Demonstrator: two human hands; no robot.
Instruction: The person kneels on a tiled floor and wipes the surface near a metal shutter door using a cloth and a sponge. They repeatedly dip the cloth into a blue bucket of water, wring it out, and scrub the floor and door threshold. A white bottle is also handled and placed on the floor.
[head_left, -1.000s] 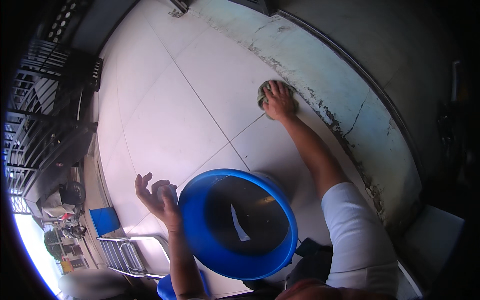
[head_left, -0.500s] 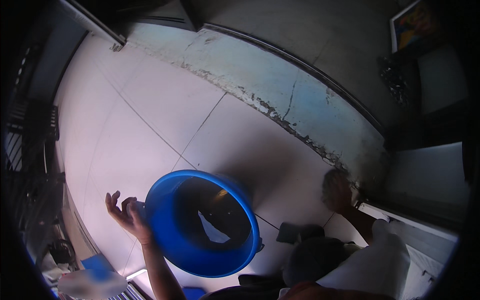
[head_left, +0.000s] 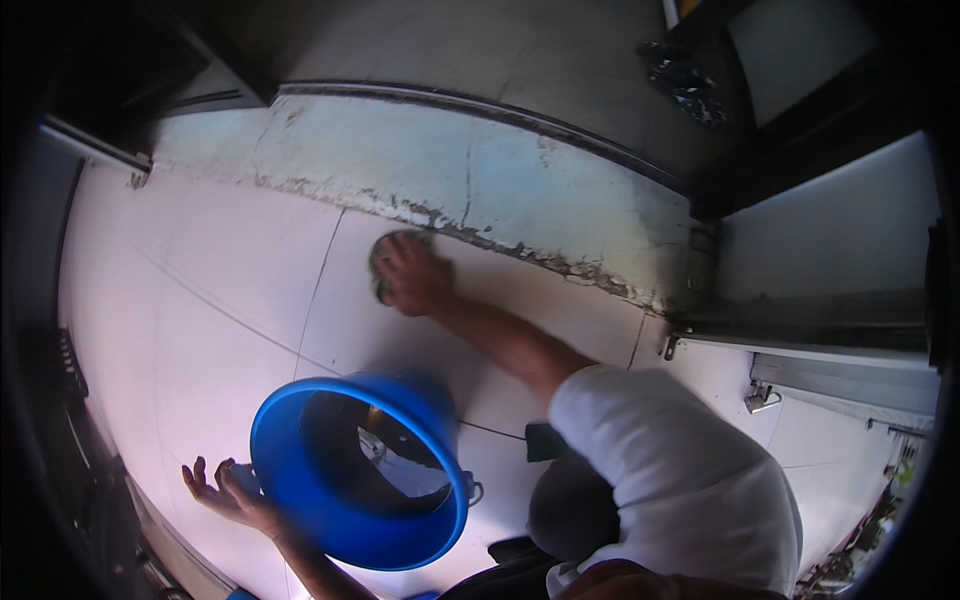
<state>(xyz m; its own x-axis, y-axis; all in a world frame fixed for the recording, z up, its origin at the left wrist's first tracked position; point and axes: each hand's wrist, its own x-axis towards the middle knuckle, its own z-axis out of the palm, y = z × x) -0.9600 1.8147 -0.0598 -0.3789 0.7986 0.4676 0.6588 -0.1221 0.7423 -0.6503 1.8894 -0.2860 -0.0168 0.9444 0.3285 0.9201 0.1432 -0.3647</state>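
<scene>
Count: one blue plastic bucket [head_left: 300,480], one greenish scrub cloth [head_left: 382,262], two hands in view, both the person's own.

Right hand [head_left: 412,276]: palm down, fingers spread and pressed flat on the cloth, which lies on the white tiled floor [head_left: 220,300]. The cloth shows only at the hand's left and upper edges; the rest is hidden under the palm. The arm runs back in a white sleeve [head_left: 680,470].

Left hand [head_left: 222,492]: open, palm up, fingers apart and curled loosely, holding nothing. It sits just beside the bucket's left rim; whether it touches the rim I cannot tell.

Bucket: stands on the floor near the person, mouth up, dark water inside with a bright reflection. It is well apart from the cloth.

Edges: the cloth lies just short of a raised concrete step [head_left: 520,190] with chipped, flaking paint along its lower edge. A tile joint passes just left of the cloth. At the right a metal door track [head_left: 800,335] bounds the floor.

Open room: bare tiles spread left of the cloth and between cloth and bucket.
</scene>
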